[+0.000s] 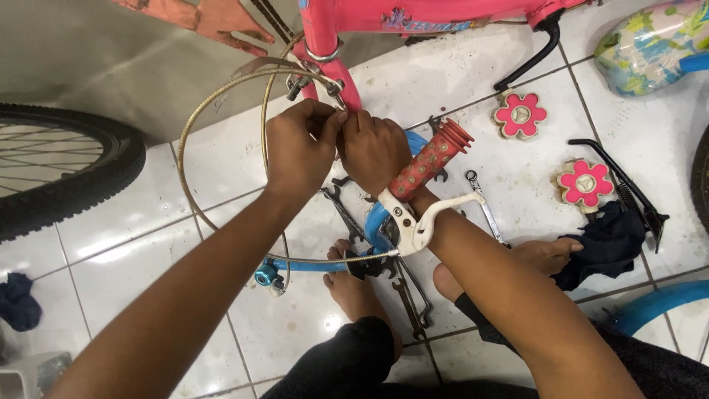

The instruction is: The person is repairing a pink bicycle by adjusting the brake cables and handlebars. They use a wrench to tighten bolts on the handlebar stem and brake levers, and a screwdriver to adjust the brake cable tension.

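Observation:
My left hand point(299, 148) and my right hand point(373, 148) meet at the brake part point(334, 87) on a pink bicycle frame point(332, 29), fingers pinched on something small that I cannot make out. A gold brake cable point(193, 111) loops from there to the left. Across my right wrist lies a blue handlebar point(317, 264) with a red ribbed grip point(432, 157) and a white brake lever point(425, 218).
Wrenches point(410, 295) lie on the white tile floor by my bare feet point(354, 288). Pink flower-shaped pieces point(519, 114) point(583, 183), a black kickstand point(620, 185), a dark cloth point(609, 244) and a flowered saddle point(653, 44) sit right. A black tyre point(74, 177) is left.

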